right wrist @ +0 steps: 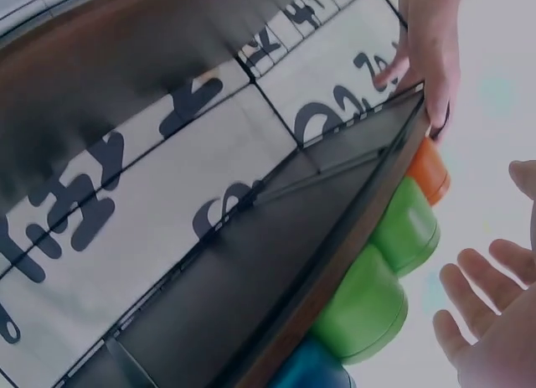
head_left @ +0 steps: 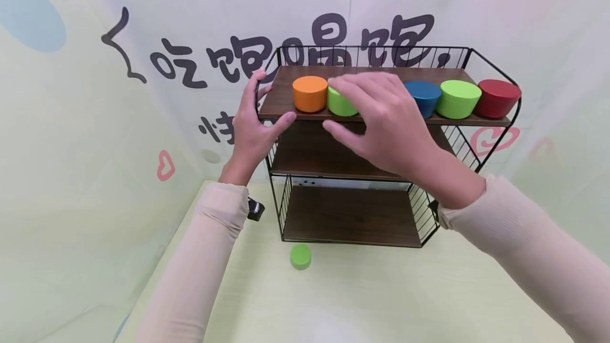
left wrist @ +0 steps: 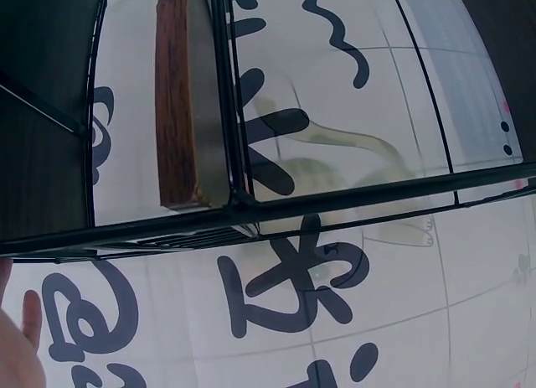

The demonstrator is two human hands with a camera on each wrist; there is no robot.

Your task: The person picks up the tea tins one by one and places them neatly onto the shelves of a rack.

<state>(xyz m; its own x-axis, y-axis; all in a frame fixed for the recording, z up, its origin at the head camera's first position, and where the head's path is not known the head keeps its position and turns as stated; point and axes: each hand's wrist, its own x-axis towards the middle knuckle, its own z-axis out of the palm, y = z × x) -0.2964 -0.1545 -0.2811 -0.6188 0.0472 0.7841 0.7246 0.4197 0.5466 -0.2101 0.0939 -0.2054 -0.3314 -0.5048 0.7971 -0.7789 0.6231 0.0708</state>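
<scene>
A black wire rack with dark brown wooden shelves (head_left: 352,216) stands against the wall. Along its top shelf sits a row of round containers: an orange container (head_left: 310,94), a green container (head_left: 341,102), a blue container (head_left: 423,97), another green container (head_left: 458,99) and a dark red container (head_left: 498,98). A second green container (right wrist: 364,308) beside the blue one shows in the right wrist view; my right hand hides it in the head view. My left hand (head_left: 254,128) grips the rack's left upper end, thumb in front. My right hand (head_left: 381,120) hovers before the row, fingers loosely bent, holding nothing.
A small round green piece (head_left: 300,256) lies on the pale table (head_left: 362,295) in front of the rack. Behind the rack hangs a light wall sheet (head_left: 214,9) with large black lettering. The rack's wire sides and top rail enclose its ends and back.
</scene>
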